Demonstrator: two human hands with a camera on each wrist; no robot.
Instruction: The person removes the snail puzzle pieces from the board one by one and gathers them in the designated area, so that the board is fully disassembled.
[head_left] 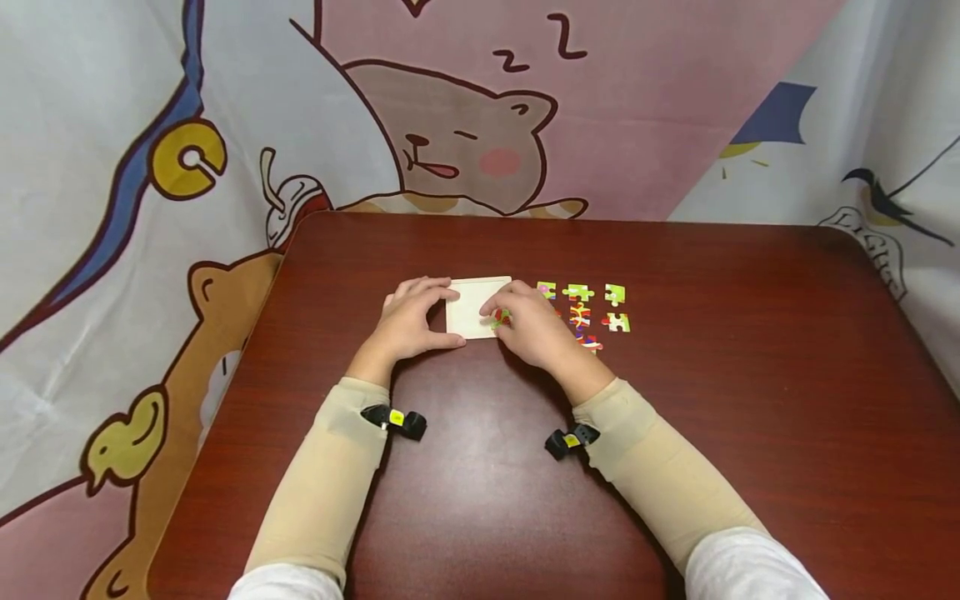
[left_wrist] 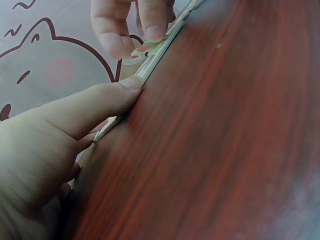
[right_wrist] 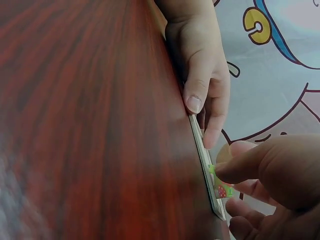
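A shallow pale wooden puzzle tray (head_left: pixel 467 310) lies on the table, its bare inside facing up. My left hand (head_left: pixel 408 321) holds its left side, with the thumb (left_wrist: pixel 131 83) at the near edge and the fingers around the far corner. Over the tray's right part, my right hand (head_left: pixel 536 329) pinches a green and red jigsaw piece (right_wrist: pixel 222 191) between thumb and fingers. That piece is close over the tray, near its lower right corner. The right hand partly hides the tray's right edge.
Several colourful jigsaw pieces (head_left: pixel 578 293) lie in loose rows right of the tray, some partly covered by the right hand. The dark red-brown table (head_left: pixel 750 400) ends at a cartoon-printed cloth (head_left: pixel 630 125) behind. Black straps with cameras (head_left: pixel 405 423) sit at both wrists.
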